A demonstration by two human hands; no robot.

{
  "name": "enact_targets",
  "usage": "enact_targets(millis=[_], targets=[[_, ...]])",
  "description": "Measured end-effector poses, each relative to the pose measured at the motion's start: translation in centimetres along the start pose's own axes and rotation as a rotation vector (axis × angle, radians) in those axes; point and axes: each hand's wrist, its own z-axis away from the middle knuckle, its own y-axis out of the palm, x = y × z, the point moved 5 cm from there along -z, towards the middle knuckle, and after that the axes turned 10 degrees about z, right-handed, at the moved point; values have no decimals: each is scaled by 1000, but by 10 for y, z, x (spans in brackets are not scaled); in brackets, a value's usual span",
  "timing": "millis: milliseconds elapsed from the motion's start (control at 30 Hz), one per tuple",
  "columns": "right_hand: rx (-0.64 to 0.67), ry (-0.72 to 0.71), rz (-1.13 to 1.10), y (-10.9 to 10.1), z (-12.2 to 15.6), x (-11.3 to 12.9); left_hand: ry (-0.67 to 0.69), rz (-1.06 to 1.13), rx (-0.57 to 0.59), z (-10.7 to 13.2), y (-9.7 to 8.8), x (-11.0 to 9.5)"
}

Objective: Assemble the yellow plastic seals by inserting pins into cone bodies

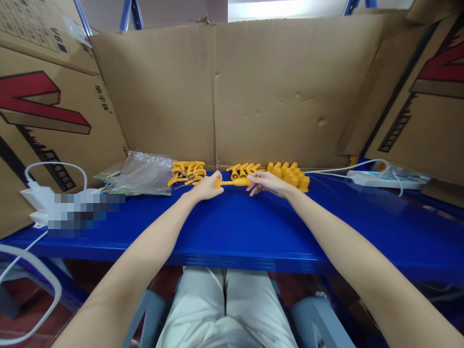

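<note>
A yellow plastic piece with a ribbed, narrow shaft and a wider body (239, 182) spans the gap between my hands, lying level just over the blue table. My left hand (209, 187) is closed round its left end. At the other end, my right hand (267, 183) pinches it between thumb and fingers, the lower fingers slightly curled. Behind my left hand is a pile of yellow handles with dark metal spirals (187, 169). Several more yellow pieces (243, 169) lie in a row behind the held one. Yellow cup-like pieces (290, 174) stand grouped beyond my right hand.
Clear plastic bags (143, 171) lie left of the handles. A white charger with a cable (39, 198) is at the far left, partly blurred out. At right is a white power strip (384, 179). Cardboard (268, 92) walls the blue table (246, 232) at back and sides.
</note>
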Motion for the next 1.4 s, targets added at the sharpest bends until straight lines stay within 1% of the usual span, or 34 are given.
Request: enact_targets(millis=[100,200,333,600,767,900,1000,1067,1133,1200,1300,1400], targets=[[-3,29,1,1,-1,-2,-13,-6,-6,0,0,1],[22,13,-10,0,0,-2,-19,18,-21,0,-1,1],[48,-6,-17,-1,1,-3,-14,32,-13,2,-3,-2],[76,18,-26,5,-1,-4,-9,48,-7,3,-5,-3],[67,18,-15,6,-1,-5,-9,49,-8,3,-6,-2],[71,39,-2,5,-1,-5,-9,94,-14,3,-6,-4],[58,86,-29,0,0,-4,-1,139,-8,4,-6,-5],[14,93,-49,-6,1,-3,1,162,-3,4,-6,-5],[-35,54,-12,-12,1,-1,-4,185,2,4,-5,-5],[-47,-13,87,-15,0,-1,-11,209,4,4,-5,-4],[-43,-146,262,-13,-5,0,-17,237,12,4,-3,-3],[-84,-283,396,-8,-9,3,-11,245,23,3,-2,-2]])
